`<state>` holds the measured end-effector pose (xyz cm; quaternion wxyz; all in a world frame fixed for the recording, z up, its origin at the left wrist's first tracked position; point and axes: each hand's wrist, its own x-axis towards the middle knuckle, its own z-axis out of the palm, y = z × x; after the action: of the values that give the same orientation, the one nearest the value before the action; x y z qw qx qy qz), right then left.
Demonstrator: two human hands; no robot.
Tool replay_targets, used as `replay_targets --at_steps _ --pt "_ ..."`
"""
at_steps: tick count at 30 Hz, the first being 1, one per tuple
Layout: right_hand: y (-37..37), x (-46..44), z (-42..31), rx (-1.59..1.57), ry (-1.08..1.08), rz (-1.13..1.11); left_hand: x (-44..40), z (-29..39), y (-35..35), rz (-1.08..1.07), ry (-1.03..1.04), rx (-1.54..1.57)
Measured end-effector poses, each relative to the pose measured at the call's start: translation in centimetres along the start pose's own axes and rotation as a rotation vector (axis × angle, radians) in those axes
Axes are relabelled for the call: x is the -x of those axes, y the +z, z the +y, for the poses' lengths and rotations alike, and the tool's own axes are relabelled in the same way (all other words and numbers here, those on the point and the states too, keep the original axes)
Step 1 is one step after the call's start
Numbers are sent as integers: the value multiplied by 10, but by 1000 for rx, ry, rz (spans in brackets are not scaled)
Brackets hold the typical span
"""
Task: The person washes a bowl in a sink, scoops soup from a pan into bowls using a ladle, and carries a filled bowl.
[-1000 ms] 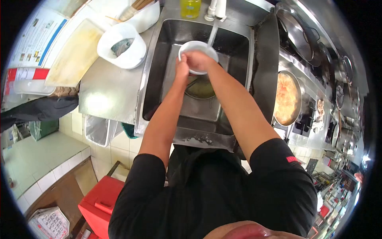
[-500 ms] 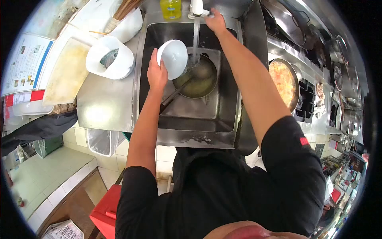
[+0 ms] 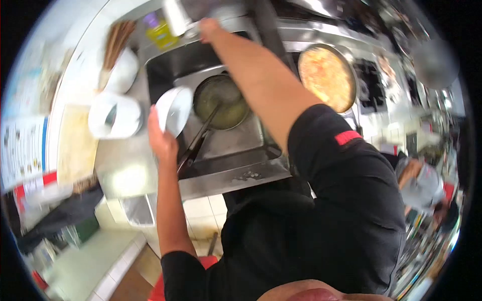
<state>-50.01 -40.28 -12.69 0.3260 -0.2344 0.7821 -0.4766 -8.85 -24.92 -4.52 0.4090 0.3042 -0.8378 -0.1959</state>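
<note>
White bowl [image 3: 174,111] held tipped on its side over the 9 o'clock side of the sink [image 3: 238,150]; mouth faces about 3 to 4 o'clock, long axis of the rim running 1 to 7. Dark pan [image 3: 233,114] on the sink floor at the bowl's 3 o'clock, greenish liquid inside, long handle [image 3: 193,149] pointing to 7.

Steel counter [image 3: 125,163] at the sink's 8 to 9 o'clock; white tub [image 3: 115,118] at the bowl's 9. Yellow bottle [image 3: 161,35] at 12 from the bowl. Pan of orange food [image 3: 326,78] at 2, on the stove side. Another person [image 3: 422,188] toward 4, blurred.

Left hand [image 3: 163,143] grips the bowl's outer wall, fingers along it. Right hand [image 3: 208,29] at the tap [image 3: 175,19]; blurred, finger spread and contact cannot be told.
</note>
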Motion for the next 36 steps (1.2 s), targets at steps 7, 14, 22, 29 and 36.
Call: replay_targets --at_steps 7,14,22,29,36 --pt "-38 172 -109 647 -203 -54 22 -2 -36 -24 -161 20" --pt "-188 411 -181 682 -511 -40 34 -26 -49 -7 -94 135" --pt "-333 591 63 751 -14 455 36 -1 -12 -46 -869 753" --pt "-387 644 225 562 -59 1016 37 96 -30 -24 -905 878" --pt "-473 550 310 693 98 778 61 181 -37 75 -914 959"
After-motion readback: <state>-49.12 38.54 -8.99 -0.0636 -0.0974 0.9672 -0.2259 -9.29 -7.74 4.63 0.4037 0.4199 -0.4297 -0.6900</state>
